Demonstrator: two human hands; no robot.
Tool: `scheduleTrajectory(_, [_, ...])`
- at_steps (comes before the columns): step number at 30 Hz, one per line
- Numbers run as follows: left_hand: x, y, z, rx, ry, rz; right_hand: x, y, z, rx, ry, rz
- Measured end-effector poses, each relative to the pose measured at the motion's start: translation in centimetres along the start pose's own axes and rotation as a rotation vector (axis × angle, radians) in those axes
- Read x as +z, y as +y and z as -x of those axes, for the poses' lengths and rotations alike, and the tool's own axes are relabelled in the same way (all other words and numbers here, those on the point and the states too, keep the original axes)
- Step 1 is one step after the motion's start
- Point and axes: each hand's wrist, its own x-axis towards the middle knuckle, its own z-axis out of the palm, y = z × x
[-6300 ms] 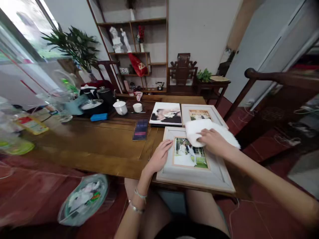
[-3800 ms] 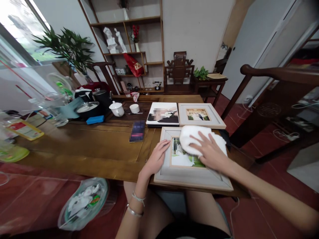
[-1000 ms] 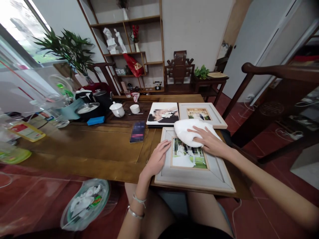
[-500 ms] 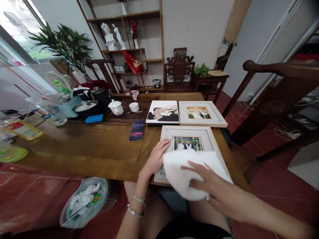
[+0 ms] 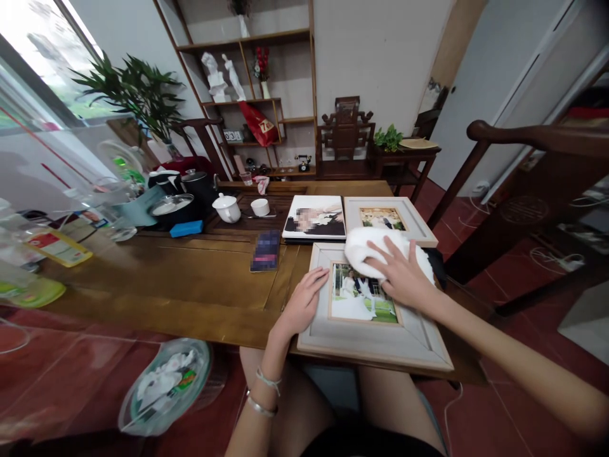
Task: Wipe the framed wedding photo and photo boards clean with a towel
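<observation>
A framed wedding photo (image 5: 423,339) lies face up at the table's front edge. My left hand (image 5: 303,301) rests on its left border with the fingers stretched out. On its upper right part a white towel (image 5: 358,251) is bunched under my right hand (image 5: 404,273), whose fingers are spread over it and press it down. The towel covers the frame's far right corner and reaches the lower edge of a second framed photo (image 5: 422,227) behind. To the left of that one lies a white-bordered photo panel (image 5: 291,223) on a dark flat thing.
A dark phone-like rectangle (image 5: 265,251), a lidded white teapot (image 5: 227,208), a white cup (image 5: 260,207) and a blue block (image 5: 186,228) sit on the wooden table (image 5: 209,279). Bottles stand at far left. A waste bin (image 5: 164,387) is on the floor; a wooden chair (image 5: 518,209) is at right.
My right hand and the towel have moved up and away from me, from the frame's near part to its far right corner, uncovering the photo. My left hand stays on the left border.
</observation>
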Motion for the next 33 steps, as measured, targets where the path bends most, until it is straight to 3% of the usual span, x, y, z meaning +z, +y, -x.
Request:
scheduleTrajectory(2, [0.0, 0.0, 0.0, 0.004, 0.009, 0.012, 0.1, 0.0, -1.3, -0.011, 0.009, 0.012])
scheduleTrajectory(5, [0.2, 0.0, 0.1, 0.0, 0.029, 0.022, -0.5, -2.7, -1.6, -0.042, -0.088, -0.005])
scheduleTrajectory(9, [0.2, 0.3, 0.0, -0.017, 0.039, 0.01, -2.7, -8.4, 1.7, -0.069, -0.282, -0.094])
scheduleTrajectory(12, [0.1, 0.5, -0.1, -0.015, 0.032, -0.012, -4.6, -11.1, 4.7, -0.168, -0.35, -0.205])
scheduleTrajectory(16, [-0.1, 0.7, -0.6, -0.012, 0.041, -0.032, -5.1, -10.8, 5.3, -0.143, -0.357, -0.264])
scheduleTrajectory(19, [-0.2, 0.9, -1.2, -0.039, 0.069, -0.014, -3.6, -9.5, 4.0, -0.076, -0.266, -0.209])
scheduleTrajectory(24, [-0.1, 1.2, -2.4, -0.049, 0.119, 0.003, -1.8, -9.0, 3.0, -0.092, -0.193, -0.178])
scheduleTrajectory(33, [0.5, 0.4, -2.1, -0.027, 0.085, -0.07, -3.8, -15.8, 6.7, -0.157, -0.296, -0.254])
